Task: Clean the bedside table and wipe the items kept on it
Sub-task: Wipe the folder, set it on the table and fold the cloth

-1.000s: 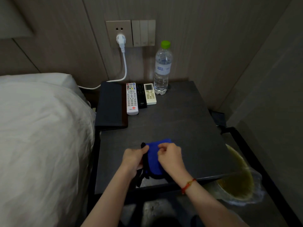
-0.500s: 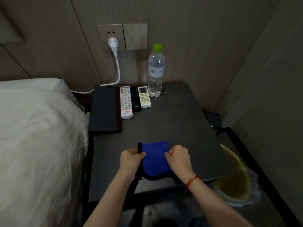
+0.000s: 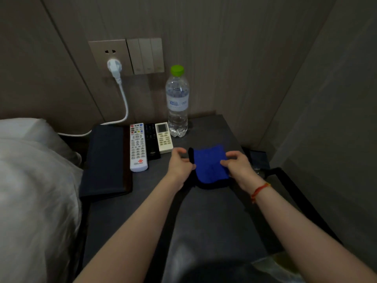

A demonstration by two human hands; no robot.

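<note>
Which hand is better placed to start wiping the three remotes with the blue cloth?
Left, probably. The left hand pinches the blue cloth's edge right beside the beige remote, black remote and white remote. The right hand grips the far edge.

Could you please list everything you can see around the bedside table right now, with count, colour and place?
cloth: one, blue with black edge, over mid table, held at both sides
remotes: three, white, black, cream, side by side at the back
water bottle: one, clear with green cap, upright right of the remotes
folder: one, dark, table's left edge
bedside table: one, dark grey
plug and cable: one, white, in the wall socket
switch panel: one, beige, wall
bed linen: white, left
left hand: pinches the cloth's left edge
right hand: fingers pinch the right edge; red wrist cord
</note>
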